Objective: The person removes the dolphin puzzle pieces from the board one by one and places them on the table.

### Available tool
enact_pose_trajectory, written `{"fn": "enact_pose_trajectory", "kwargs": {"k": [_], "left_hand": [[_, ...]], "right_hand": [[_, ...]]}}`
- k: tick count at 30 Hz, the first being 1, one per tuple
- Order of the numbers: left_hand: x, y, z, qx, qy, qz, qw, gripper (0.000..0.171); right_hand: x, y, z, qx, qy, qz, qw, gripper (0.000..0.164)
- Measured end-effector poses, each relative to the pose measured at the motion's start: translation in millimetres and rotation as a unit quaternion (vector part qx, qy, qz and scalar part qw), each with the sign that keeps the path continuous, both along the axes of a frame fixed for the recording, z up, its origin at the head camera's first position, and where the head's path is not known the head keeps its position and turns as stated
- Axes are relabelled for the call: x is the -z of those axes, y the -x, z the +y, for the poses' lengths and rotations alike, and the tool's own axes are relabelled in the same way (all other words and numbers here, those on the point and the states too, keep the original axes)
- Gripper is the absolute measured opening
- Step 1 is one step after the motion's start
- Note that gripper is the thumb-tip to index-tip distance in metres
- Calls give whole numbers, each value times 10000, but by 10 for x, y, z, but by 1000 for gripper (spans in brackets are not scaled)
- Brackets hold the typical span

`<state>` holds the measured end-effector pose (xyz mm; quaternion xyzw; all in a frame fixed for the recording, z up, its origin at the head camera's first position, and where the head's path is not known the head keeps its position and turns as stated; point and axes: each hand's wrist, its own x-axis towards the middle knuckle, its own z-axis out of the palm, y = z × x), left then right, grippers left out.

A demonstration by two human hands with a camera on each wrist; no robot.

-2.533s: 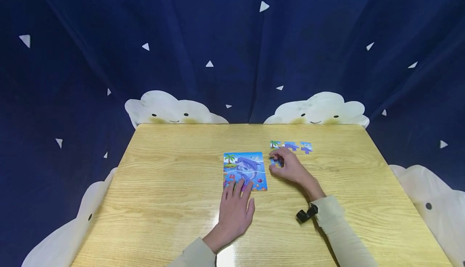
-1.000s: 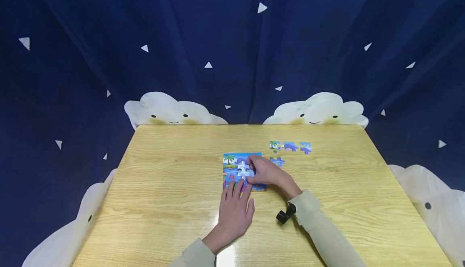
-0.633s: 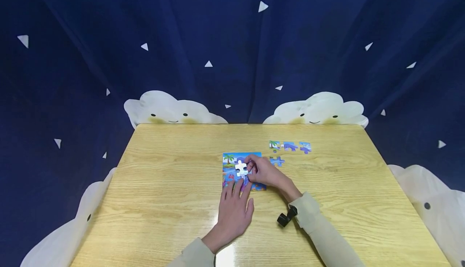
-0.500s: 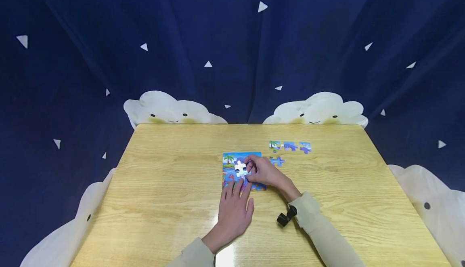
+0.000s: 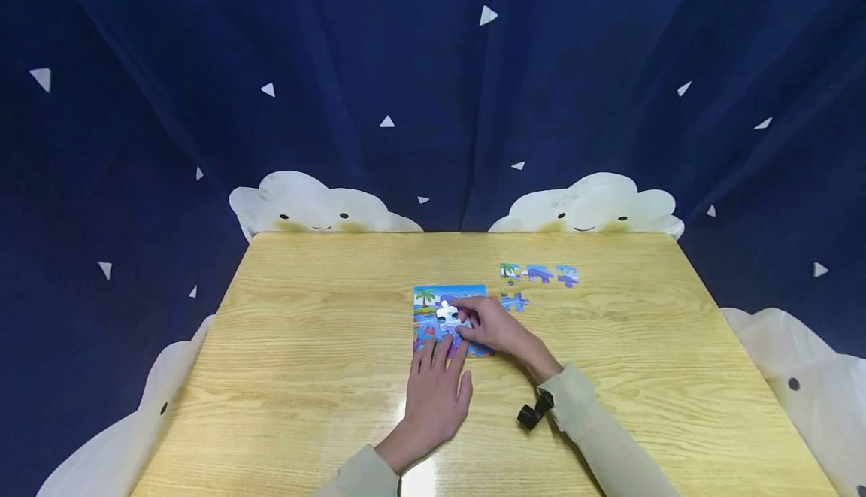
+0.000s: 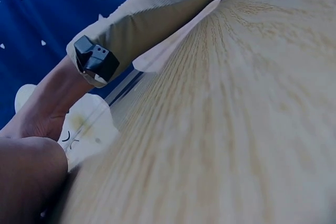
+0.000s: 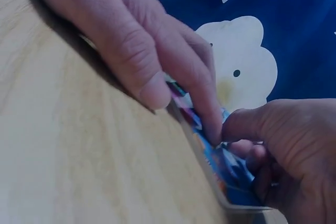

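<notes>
A square picture board (image 5: 423,319) with dolphins and a palm tree lies flat on the table. Fingers of my left hand (image 5: 436,395) rest straight on its near edge. Over the board's middle, my right hand (image 5: 494,325) pinches a jigsaw piece (image 5: 446,315) between thumb and forefinger; glare whitens the piece. In the right wrist view, my right hand (image 7: 299,156) bends over the board (image 7: 231,177), close beside the fingertips of my left hand (image 7: 131,40). The left wrist view shows only part of my left hand (image 6: 29,177), low over the wood.
Right of the board, a palm-tree piece (image 5: 509,271), two dolphin pieces (image 5: 539,274) (image 5: 567,276) and a blue piece (image 5: 516,302) lie on the wooden table (image 5: 304,377). A black wrist camera (image 5: 536,410) juts from the right sleeve. A dark blue curtain (image 5: 325,83) hangs behind.
My right hand has moved left from the loose pieces to the board, bringing a jigsaw piece. Lately it has shifted slightly, its forefinger lower. My left hand has stayed in place.
</notes>
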<state>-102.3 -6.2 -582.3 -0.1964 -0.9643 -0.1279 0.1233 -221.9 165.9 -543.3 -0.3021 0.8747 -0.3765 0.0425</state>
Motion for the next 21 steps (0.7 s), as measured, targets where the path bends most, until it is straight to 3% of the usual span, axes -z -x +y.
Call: {"fn": "enact_pose_trajectory", "kwargs": {"k": [9,15,21], "left_hand": [[8,23,19,38,-43,203,9998,52],[45,-48,-12,91,-89,123,9998,52],[61,-6,0,86,-193,358,9991,51]], "right_hand": [[76,-35,46,271,367,180,9988,45],[182,-74,54,168,317,316,9989,45],[174,-25,66,169,336,472,9982,46]]}}
